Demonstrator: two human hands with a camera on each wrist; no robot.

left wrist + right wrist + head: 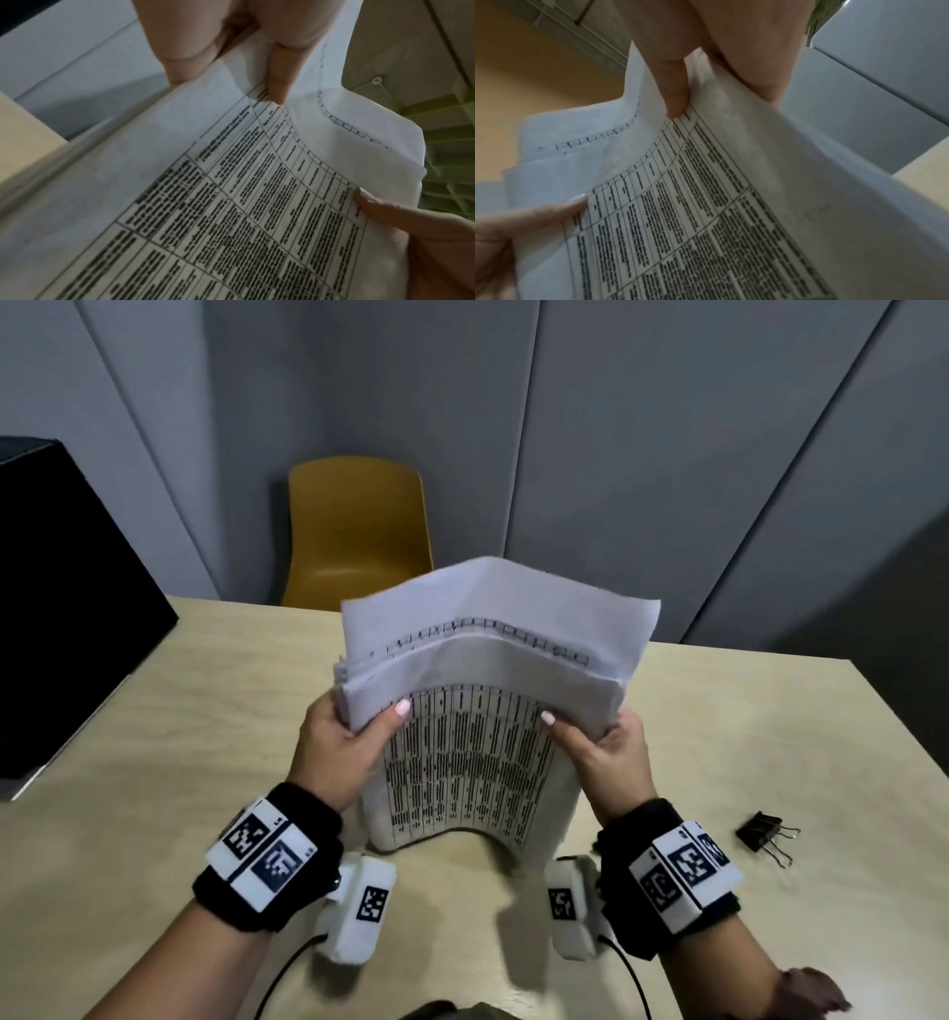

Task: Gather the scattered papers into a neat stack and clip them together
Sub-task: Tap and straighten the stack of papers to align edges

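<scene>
A stack of printed papers stands upright on its lower edge on the beige table, bowed and uneven at the top. My left hand grips its left side, thumb on the front sheet. My right hand grips the right side the same way. In the left wrist view the papers fill the frame under my left hand. The right wrist view shows the papers pinched by my right hand. A black binder clip lies on the table to the right, apart from both hands.
A black box stands at the table's left. A mustard chair sits behind the far edge, with grey wall panels beyond. Cables run from the wrist cameras toward me.
</scene>
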